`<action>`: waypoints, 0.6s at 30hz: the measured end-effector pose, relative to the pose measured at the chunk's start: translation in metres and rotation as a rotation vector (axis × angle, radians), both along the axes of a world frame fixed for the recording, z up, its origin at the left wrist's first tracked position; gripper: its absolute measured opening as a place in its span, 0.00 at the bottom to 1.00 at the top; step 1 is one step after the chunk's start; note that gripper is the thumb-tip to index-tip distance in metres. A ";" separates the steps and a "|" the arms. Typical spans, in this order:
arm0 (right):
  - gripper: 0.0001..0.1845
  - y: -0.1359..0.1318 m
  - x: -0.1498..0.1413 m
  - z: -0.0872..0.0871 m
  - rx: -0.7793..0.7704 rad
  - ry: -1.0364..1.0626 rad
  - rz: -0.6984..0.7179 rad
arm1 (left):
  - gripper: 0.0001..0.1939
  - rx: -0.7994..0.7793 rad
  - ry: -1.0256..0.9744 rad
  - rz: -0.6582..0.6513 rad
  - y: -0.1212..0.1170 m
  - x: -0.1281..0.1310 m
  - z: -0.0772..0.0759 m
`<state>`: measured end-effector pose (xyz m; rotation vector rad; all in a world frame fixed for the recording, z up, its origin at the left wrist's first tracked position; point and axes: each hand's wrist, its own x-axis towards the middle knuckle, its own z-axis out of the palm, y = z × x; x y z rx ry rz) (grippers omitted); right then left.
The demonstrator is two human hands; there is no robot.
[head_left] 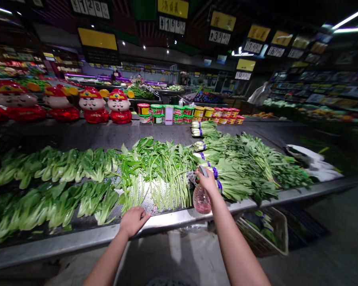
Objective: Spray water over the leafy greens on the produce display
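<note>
Right hand clenched round grey top of clear, round-bellied plastic bottle, pinkish low down; bottle at silver metal shelf rim, between loose long-stemmed leafy greens and green bunches bound in purple tape. Left hand laid on same rim, fingers slack, released, near stem ends. Across shelf from me, shiny red-hatted figurines beside stacked red, green and yellow tubs
</note>
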<state>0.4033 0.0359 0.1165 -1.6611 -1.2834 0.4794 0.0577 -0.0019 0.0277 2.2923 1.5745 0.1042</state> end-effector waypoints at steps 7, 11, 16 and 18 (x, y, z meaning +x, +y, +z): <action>0.17 0.000 -0.006 -0.010 -0.056 -0.043 -0.056 | 0.28 0.011 -0.001 -0.006 0.001 -0.001 -0.003; 0.18 -0.005 -0.007 -0.015 -0.073 -0.048 -0.038 | 0.28 0.014 -0.004 -0.005 0.001 -0.001 -0.003; 0.20 -0.018 -0.004 -0.012 -0.055 -0.022 -0.009 | 0.28 0.013 -0.008 -0.005 0.001 -0.001 -0.002; 0.21 -0.025 -0.003 -0.010 -0.046 -0.008 -0.007 | 0.28 0.007 -0.007 -0.004 0.000 0.000 -0.001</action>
